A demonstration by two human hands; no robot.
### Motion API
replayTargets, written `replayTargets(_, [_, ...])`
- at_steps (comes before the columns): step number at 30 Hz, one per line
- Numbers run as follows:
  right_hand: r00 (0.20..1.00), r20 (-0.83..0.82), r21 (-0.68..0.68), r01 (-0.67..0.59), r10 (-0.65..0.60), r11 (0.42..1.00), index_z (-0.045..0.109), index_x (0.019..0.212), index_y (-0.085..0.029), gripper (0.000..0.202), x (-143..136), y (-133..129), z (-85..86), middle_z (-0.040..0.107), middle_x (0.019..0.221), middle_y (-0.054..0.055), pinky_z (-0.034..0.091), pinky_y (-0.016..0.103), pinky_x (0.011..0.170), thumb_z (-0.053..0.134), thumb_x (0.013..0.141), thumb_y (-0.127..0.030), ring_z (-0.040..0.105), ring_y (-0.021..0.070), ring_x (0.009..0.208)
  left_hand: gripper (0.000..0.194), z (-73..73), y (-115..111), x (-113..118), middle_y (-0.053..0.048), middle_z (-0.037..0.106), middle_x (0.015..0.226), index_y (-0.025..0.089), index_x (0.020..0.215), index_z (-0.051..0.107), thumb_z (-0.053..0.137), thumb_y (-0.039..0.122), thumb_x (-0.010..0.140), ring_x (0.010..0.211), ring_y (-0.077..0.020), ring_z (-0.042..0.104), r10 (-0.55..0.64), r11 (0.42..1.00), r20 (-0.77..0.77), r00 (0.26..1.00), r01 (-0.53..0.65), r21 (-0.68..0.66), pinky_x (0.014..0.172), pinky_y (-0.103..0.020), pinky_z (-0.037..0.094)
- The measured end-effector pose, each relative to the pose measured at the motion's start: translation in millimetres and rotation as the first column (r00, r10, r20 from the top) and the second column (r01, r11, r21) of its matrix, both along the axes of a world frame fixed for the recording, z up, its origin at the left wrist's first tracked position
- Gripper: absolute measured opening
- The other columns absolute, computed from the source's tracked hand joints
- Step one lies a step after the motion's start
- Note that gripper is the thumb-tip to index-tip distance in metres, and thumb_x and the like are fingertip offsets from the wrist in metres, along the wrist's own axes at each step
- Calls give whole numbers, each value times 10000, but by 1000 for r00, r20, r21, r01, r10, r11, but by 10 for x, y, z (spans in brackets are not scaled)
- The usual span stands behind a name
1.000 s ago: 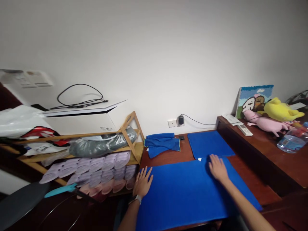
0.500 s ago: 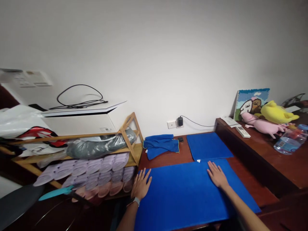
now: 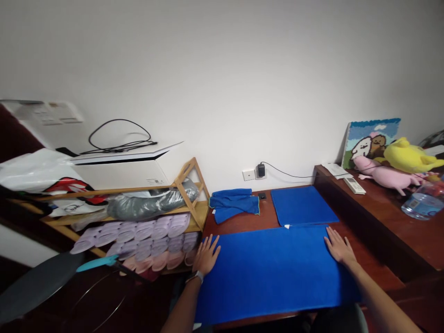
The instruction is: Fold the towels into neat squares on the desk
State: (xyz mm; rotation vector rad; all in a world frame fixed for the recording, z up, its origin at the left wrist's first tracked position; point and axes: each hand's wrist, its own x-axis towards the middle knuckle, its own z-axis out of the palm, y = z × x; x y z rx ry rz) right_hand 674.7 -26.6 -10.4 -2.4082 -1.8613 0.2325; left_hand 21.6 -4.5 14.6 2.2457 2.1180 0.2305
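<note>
A large blue cloth [image 3: 274, 273] lies spread flat on the reddish-brown table [image 3: 243, 225]. My left hand [image 3: 207, 255] rests open, fingers apart, on its left edge; a watch is on that wrist. At the cloth's right edge my right hand [image 3: 340, 246] lies open, palm down, near the far corner. Behind the large cloth is a smaller folded blue cloth [image 3: 301, 205], lying flat with a white tag at its near edge. A crumpled blue cloth [image 3: 234, 204] sits at the back left of the table.
To the left stands a wooden rack [image 3: 197, 208] with slippers [image 3: 152, 229] and a white box [image 3: 121, 175]. On the raised right surface are a remote [image 3: 354, 186], a pink plush toy [image 3: 385, 177], a yellow plush [image 3: 411, 156] and a plastic bottle [image 3: 421, 203]. A plug [image 3: 261, 169] is in the wall.
My right hand has slid right to the large cloth's right edge. My left hand stays at the left edge. The view has shifted slightly.
</note>
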Motion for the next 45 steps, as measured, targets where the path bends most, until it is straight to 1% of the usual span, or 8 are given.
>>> replayTargets(8, [998, 64, -77, 34, -29, 996, 441, 1586, -100, 712, -351, 263, 319, 397, 1664, 133, 258, 568, 1260, 225, 984, -413, 330, 318, 1553, 567, 93, 25, -284, -53, 401, 1680, 271, 1578, 460, 344, 488, 1067, 1565, -236, 329, -36, 999, 65, 997, 39, -38, 1270, -448, 261])
replayTargets(11, [987, 70, 88, -152, 147, 984, 429, 1586, -71, 708, -1247, 309, 520, 413, 1652, 152, 223, 554, 1274, 216, 1000, -407, 322, 324, 1557, 612, -49, -20, -316, -76, 317, 1717, 240, 1620, 380, 319, 506, 1072, 1590, -248, 263, -20, 1000, 104, 994, 19, 19, 1273, -469, 257])
replayTargets(17, [796, -132, 166, -569, 590, 805, 311, 1652, -175, 683, -3624, 227, 748, 316, 1701, 62, 174, 473, 1300, 191, 1054, -482, 238, 246, 1592, 649, -214, -4, -311, -96, 283, 1730, 202, 1633, 349, 310, 523, 1070, 1596, -254, 243, -30, 998, 146, 989, 22, 62, 1278, -455, 255])
replayTargets(21, [714, -215, 104, -661, 666, 743, 247, 1668, -187, 696, -4304, 210, 693, 247, 1720, 59, 147, 482, 1304, 184, 1061, -520, 185, 246, 1605, 642, -258, 16, -327, -101, 303, 1722, 212, 1633, 348, 313, 519, 1070, 1592, -254, 255, -26, 996, 135, 990, 14, 90, 1282, -468, 248])
replayTargets(26, [786, -161, 88, -592, 597, 801, 262, 1664, -228, 696, -3579, 205, 481, 257, 1715, 43, 143, 494, 1303, 194, 1056, -559, 198, 236, 1602, 633, -282, 42, -343, -84, 311, 1720, 230, 1631, 353, 323, 515, 1067, 1590, -251, 261, -12, 996, 142, 990, -1, 91, 1271, -459, 274])
replayTargets(36, [999, 49, -1, -20, 20, 1000, 310, 1652, -171, 744, -304, 7, 23, 307, 1706, 51, 212, 515, 1286, 160, 1003, -501, 227, 268, 1590, 670, -313, 142, -411, -97, 333, 1711, 179, 1625, 363, 314, 525, 1053, 1589, -256, 266, -24, 997, 127, 992, 14, 79, 1247, -437, 334])
replayTargets(39, [999, 35, 24, 2, -3, 1000, 273, 1661, -144, 773, 58, -2, -69, 290, 1712, 58, 223, 499, 1284, 110, 1000, -510, 225, 255, 1591, 659, -323, 162, -440, -92, 353, 1703, 183, 1618, 380, 317, 513, 1051, 1584, -250, 279, -33, 996, 112, 993, 22, 92, 1248, -419, 339])
replayTargets(45, [999, 40, 17, 11, -12, 1000, 229, 1672, -148, 782, 19, -12, -94, 253, 1726, 34, 183, 483, 1298, 92, 995, -516, 207, 232, 1599, 631, -308, 177, -450, -107, 394, 1682, 185, 1607, 397, 324, 480, 1054, 1574, -266, 304, -61, 992, 102, 993, 49, 120, 1245, -472, 353])
